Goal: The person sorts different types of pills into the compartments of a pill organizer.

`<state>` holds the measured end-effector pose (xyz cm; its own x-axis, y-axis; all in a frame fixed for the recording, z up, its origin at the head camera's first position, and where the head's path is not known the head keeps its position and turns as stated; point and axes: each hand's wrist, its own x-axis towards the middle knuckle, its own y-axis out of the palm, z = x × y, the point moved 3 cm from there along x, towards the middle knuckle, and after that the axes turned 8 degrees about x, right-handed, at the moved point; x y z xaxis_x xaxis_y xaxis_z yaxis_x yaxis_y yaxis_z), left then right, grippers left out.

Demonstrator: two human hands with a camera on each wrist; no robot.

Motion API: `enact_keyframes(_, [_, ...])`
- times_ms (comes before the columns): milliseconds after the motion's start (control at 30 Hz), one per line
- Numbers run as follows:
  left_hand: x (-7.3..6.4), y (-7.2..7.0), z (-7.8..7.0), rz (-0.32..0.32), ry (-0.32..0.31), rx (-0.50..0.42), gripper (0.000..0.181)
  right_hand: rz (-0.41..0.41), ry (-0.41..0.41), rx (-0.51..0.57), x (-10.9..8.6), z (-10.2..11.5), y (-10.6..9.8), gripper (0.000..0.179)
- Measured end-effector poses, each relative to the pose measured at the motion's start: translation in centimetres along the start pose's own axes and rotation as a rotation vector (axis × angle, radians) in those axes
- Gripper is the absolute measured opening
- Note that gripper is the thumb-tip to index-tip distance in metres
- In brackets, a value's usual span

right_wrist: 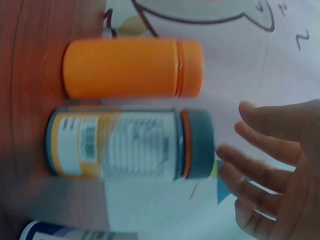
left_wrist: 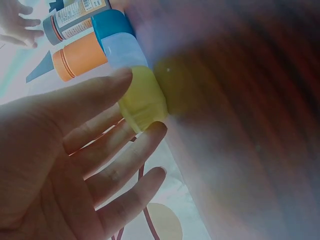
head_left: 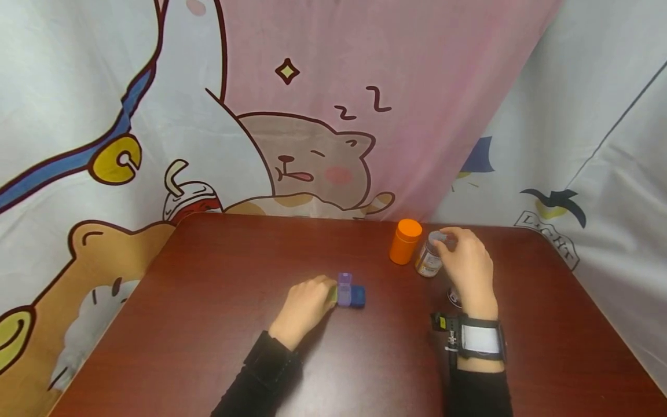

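Observation:
My left hand (head_left: pixel 307 304) pinches the yellow-green end of a small pill organizer (head_left: pixel 344 295) on the table. Its purple middle compartment has the lid (head_left: pixel 344 277) standing up, and a blue compartment lies at the right end. The left wrist view shows my thumb against the yellow compartment (left_wrist: pixel 142 97). Over at the right, my right hand (head_left: pixel 467 263) hovers by the grey cap of a labelled bottle (head_left: pixel 429 260). Seen from the right wrist, its fingers (right_wrist: pixel 255 167) are spread and apart from the cap (right_wrist: pixel 200 144).
An orange bottle (head_left: pixel 404 242) stands upright just left of the labelled bottle. Partly hidden under my right wrist is another bottle (head_left: pixel 454 297), whose dark and white side (right_wrist: pixel 65 233) shows in the right wrist view. A printed curtain (head_left: pixel 417 145) hangs behind the brown table (head_left: pixel 219 278).

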<state>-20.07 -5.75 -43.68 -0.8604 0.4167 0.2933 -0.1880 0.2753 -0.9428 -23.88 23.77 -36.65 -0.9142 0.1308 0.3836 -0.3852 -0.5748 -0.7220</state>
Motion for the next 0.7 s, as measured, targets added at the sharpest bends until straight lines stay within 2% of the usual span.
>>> enact_keyframes(100, [0.1,0.0,0.0,0.002,0.000,0.003,0.028,0.003,0.014,-0.007,0.1,-0.7,0.0,0.047])
enact_keyframes(300, [0.0,0.1,0.0,0.013,-0.001,0.011,0.033,0.069,0.023,-0.005,0.3,-1.3,0.8,0.067])
enact_keyframes(533, [0.0,0.1,0.0,0.019,-0.002,0.032,0.037,0.054,0.008,0.001,0.6,-1.5,1.7,0.057])
enact_keyframes(700, [0.0,-0.1,0.0,0.032,0.000,0.059,0.043,0.058,0.020,0.019,0.6,-1.4,1.7,0.056])
